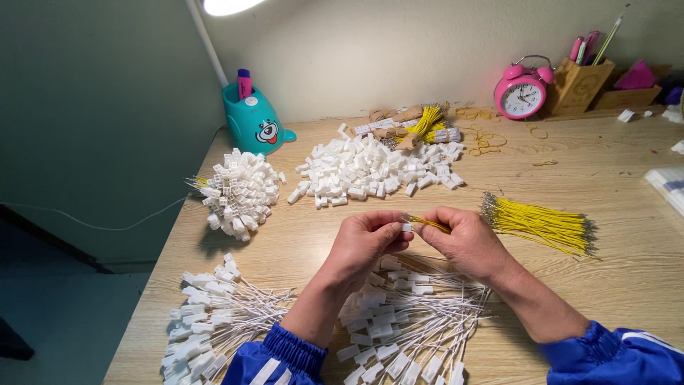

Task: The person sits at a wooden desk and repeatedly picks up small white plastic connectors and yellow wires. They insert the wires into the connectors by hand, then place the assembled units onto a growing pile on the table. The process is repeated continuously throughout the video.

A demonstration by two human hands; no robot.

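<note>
Hands (420,239) together, fingers pinching wire (429,224)

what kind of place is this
Probably a home desk used for piecework assembly: a wooden table with a heap of small white plastic connector housings, a bundle of yellow wires, a pink twin-bell alarm clock and a teal cartoon-faced lamp base.

Left hand (370,239) pinches small white connector (406,227); right hand (463,239) holds yellow wire (429,223) at it. Loose yellow wires (541,224) just right, white-wired connectors (406,321) underneath on bench (605,285).
</note>
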